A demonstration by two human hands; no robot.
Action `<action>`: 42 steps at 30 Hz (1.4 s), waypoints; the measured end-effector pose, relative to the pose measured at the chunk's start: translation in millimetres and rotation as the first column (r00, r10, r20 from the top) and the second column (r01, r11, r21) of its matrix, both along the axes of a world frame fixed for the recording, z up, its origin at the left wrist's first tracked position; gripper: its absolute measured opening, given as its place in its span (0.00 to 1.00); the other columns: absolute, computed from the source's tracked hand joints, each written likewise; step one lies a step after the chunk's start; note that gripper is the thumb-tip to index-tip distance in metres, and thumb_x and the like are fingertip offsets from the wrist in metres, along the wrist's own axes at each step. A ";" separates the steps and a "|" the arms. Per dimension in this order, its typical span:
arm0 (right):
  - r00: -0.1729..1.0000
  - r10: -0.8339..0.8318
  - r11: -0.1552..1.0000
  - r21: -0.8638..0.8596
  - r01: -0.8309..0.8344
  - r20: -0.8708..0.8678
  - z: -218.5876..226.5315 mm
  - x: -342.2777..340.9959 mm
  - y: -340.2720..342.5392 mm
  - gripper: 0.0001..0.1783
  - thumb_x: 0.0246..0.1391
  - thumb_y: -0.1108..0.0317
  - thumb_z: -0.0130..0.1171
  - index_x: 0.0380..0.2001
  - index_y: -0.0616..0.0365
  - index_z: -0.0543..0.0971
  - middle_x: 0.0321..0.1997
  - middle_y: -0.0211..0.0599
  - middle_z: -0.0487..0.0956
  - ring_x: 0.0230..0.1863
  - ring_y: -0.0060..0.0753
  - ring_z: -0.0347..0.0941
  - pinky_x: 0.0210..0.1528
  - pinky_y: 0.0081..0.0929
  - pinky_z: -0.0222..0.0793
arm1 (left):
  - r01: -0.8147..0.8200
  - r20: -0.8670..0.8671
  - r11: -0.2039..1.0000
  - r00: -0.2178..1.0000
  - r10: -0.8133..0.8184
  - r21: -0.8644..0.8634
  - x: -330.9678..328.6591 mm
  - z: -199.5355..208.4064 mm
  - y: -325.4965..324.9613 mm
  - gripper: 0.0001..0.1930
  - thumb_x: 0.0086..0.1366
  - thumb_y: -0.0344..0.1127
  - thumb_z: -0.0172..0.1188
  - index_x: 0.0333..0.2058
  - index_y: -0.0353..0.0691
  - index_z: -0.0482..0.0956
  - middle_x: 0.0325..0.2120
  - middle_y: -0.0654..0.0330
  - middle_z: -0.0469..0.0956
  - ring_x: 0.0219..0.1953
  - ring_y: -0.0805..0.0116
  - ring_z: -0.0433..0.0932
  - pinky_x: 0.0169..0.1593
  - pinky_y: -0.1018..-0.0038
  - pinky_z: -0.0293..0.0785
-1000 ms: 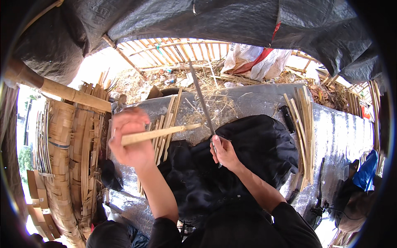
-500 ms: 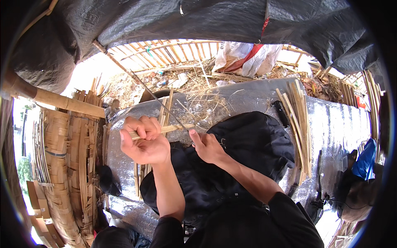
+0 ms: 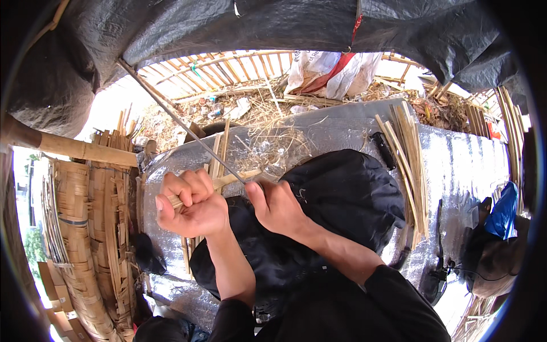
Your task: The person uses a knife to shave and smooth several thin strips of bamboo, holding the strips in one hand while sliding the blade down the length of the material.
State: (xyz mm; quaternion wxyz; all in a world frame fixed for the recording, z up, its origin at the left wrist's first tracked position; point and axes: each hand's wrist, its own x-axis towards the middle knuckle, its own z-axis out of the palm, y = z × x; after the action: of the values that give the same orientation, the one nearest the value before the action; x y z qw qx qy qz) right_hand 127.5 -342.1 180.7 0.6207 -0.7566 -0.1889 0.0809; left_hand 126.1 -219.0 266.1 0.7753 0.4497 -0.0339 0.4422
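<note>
My left hand [image 3: 194,204] is closed round a pale bamboo strip [image 3: 238,178], which sticks out to the right of the fist. My right hand [image 3: 277,206] is closed on the lower end of a long, thin, knife-like tool [image 3: 188,130], its thumb lying along the top. From there the tool slants far up to the left. Its lower part crosses the strip just left of my right thumb. Whether it has a sharp edge is too fine to see. Black cloth [image 3: 347,188] covers my lap beneath both hands.
Bamboo strips lie in a bundle [image 3: 411,165] on the right of the silver mat [image 3: 461,165], with more strips [image 3: 222,149] beyond my left hand. Shavings [image 3: 279,142] litter the mat's far part. Woven bamboo [image 3: 73,228] stands at left; a black tarp [image 3: 188,25] hangs overhead.
Both hands have shifted slightly left in view, keeping their grips. My right hand has turned a little, and the tool's lower end has moved left along the strip.
</note>
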 end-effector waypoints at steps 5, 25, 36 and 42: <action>0.973 -0.005 0.939 -0.335 -0.074 -0.229 -54.4 -2.7 -12.0 0.39 0.68 0.39 0.44 0.26 0.68 0.83 0.24 0.65 0.79 0.32 0.68 0.79 0.38 0.55 0.76 | -0.042 0.028 0.987 0.998 0.047 -0.154 5.9 3.0 -5.6 0.25 0.70 0.55 0.46 0.18 0.47 0.56 0.10 0.70 0.46 0.14 0.76 0.39 0.22 0.74 0.39; 0.999 0.012 0.932 -0.361 -0.025 -0.038 -15.1 -3.4 -5.2 0.33 0.68 0.45 0.49 0.24 0.67 0.80 0.23 0.65 0.77 0.32 0.70 0.78 0.40 0.55 0.75 | 0.152 0.001 0.985 0.988 -0.152 0.084 -2.6 -10.6 5.0 0.26 0.71 0.54 0.48 0.18 0.46 0.57 0.18 0.68 0.53 0.16 0.77 0.47 0.22 0.75 0.43; 0.984 -0.014 0.983 -0.181 -0.019 -0.179 -41.0 -16.8 -10.5 0.44 0.68 0.34 0.35 0.30 0.67 0.83 0.31 0.68 0.80 0.41 0.70 0.79 0.46 0.56 0.76 | 0.089 0.014 0.987 0.996 -0.092 0.130 -2.2 -6.6 -2.3 0.27 0.71 0.54 0.46 0.16 0.46 0.55 0.14 0.69 0.49 0.13 0.76 0.43 0.21 0.74 0.40; 0.977 -0.037 0.800 -0.592 -0.098 -0.212 -140.1 -17.2 -44.7 0.43 0.70 0.38 0.36 0.24 0.69 0.79 0.26 0.63 0.80 0.35 0.71 0.78 0.42 0.54 0.76 | 0.115 0.028 0.982 0.992 -0.121 0.153 -5.0 -5.5 15.7 0.26 0.74 0.54 0.42 0.19 0.46 0.54 0.15 0.67 0.50 0.14 0.78 0.45 0.20 0.76 0.46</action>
State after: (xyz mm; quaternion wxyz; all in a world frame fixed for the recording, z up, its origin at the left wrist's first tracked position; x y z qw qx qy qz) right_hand 110.3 -386.7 40.6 0.3653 -0.8975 -0.0982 0.2269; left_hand 121.0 -203.3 260.6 0.7631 0.4960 -0.1082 0.4000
